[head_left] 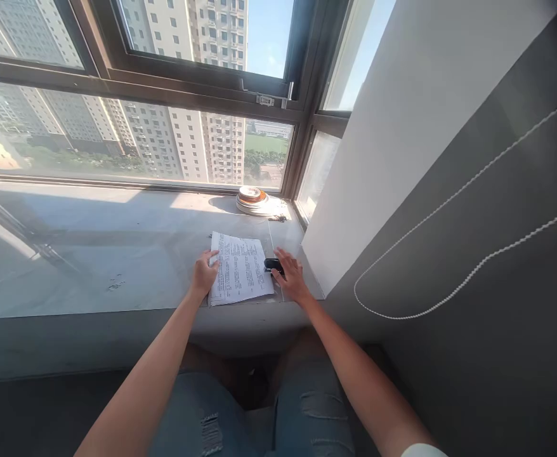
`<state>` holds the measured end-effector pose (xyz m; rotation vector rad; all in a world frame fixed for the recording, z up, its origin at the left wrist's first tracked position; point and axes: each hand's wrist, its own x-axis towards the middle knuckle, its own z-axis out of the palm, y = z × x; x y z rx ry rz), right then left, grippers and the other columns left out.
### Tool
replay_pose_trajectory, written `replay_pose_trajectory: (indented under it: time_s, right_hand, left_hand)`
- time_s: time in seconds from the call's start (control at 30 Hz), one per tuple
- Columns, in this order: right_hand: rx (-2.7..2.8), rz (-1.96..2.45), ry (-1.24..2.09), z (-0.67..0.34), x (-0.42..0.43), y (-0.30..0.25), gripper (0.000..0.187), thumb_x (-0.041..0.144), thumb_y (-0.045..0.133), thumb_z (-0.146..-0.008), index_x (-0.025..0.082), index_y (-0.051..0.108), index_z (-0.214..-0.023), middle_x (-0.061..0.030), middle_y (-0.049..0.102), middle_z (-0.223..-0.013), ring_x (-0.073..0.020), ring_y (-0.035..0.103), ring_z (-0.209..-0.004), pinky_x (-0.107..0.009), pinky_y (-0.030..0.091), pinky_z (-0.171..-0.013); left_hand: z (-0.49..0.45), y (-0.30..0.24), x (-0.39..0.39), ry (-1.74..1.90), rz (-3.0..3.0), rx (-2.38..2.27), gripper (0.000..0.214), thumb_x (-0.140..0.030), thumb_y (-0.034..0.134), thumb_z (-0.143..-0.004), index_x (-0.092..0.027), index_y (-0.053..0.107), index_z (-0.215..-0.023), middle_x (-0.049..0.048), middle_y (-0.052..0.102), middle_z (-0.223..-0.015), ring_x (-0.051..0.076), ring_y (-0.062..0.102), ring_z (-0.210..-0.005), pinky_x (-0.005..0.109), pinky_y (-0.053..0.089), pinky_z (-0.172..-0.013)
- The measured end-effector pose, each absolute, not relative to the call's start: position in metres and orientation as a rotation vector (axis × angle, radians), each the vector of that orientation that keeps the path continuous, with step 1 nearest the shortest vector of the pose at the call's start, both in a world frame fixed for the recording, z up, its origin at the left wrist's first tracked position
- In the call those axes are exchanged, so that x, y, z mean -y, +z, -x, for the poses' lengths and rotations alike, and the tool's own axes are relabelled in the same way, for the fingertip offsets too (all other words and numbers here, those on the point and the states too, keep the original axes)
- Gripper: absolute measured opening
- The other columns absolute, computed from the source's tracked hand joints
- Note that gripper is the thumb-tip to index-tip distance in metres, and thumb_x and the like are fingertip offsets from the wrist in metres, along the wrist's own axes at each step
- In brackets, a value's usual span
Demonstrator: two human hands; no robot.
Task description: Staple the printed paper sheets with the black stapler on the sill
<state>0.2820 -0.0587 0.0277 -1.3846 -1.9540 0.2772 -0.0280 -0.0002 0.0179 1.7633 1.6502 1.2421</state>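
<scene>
Printed sheets of paper [238, 270] lie in a stack on the windowsill [164, 247]. My left hand [205, 273] is closed on their left edge, thumb on top. At the right edge sits a small black stapler [273, 264], its front end meeting the paper. My right hand [291, 273] is closed around the stapler's back part, which the fingers partly hide. Whether its jaws are pressed together cannot be made out.
Stacked round rolls [251, 198], white and orange, stand by the window corner, with small dark items [277, 218] beside them. Tiny dark bits [115, 283] lie on the sill at left. A white wall [354, 146] rises at right, near a hanging beaded cord [402, 317].
</scene>
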Motion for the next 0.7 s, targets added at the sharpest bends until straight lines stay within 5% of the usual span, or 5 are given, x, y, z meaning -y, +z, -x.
replay_pose_trajectory:
  time_s: [0.1, 0.27, 0.53, 0.7]
  right_hand:
    - [1.788, 1.493, 0.302, -0.288, 0.049, 0.021, 0.056, 0.043, 0.054, -0.098, 0.032, 0.045, -0.152, -0.0093, 0.052, -0.152, -0.0347, 0.044, -0.14, -0.061, 0.031, -0.116]
    - [1.661, 1.531, 0.264, -0.29, 0.03, 0.006, 0.03, 0.031, 0.062, -0.09, 0.023, 0.063, -0.119, -0.0101, 0.065, -0.118, -0.03, 0.059, -0.111, -0.048, 0.046, -0.102]
    - [1.472, 1.517, 0.26, -0.294, 0.02, -0.003, 0.023, 0.027, 0.067, -0.086, 0.022, 0.061, -0.108, -0.0091, 0.062, -0.109, -0.0282, 0.058, -0.103, -0.043, 0.047, -0.096]
    - [1.437, 1.505, 0.257, -0.29, 0.016, -0.006, 0.023, 0.026, 0.067, -0.085, 0.021, 0.062, -0.107, -0.0098, 0.063, -0.107, -0.0293, 0.058, -0.103, -0.043, 0.047, -0.094]
  left_hand:
    - [0.027, 0.019, 0.001, 1.23, -1.782, -1.656, 0.039, -0.019, 0.058, -0.091, -0.016, 0.072, -0.127, 0.0144, 0.06, -0.145, 0.035, 0.054, -0.137, 0.045, 0.052, -0.107]
    - [0.024, 0.019, 0.0, 1.199, -1.864, -1.645, 0.041, -0.018, 0.055, -0.094, -0.02, 0.069, -0.133, 0.0125, 0.064, -0.139, 0.034, 0.06, -0.128, 0.046, 0.05, -0.108]
    - [0.014, 0.014, 0.001, 1.141, -1.929, -1.85, 0.038, -0.02, 0.058, -0.093, -0.016, 0.067, -0.129, 0.0199, 0.039, -0.155, 0.04, 0.044, -0.141, 0.054, 0.045, -0.112]
    - [0.01, 0.012, 0.003, 0.938, -2.128, -1.939, 0.04, -0.032, 0.059, -0.094, -0.016, 0.071, -0.128, 0.0208, 0.051, -0.14, 0.044, 0.047, -0.133, 0.057, 0.044, -0.109]
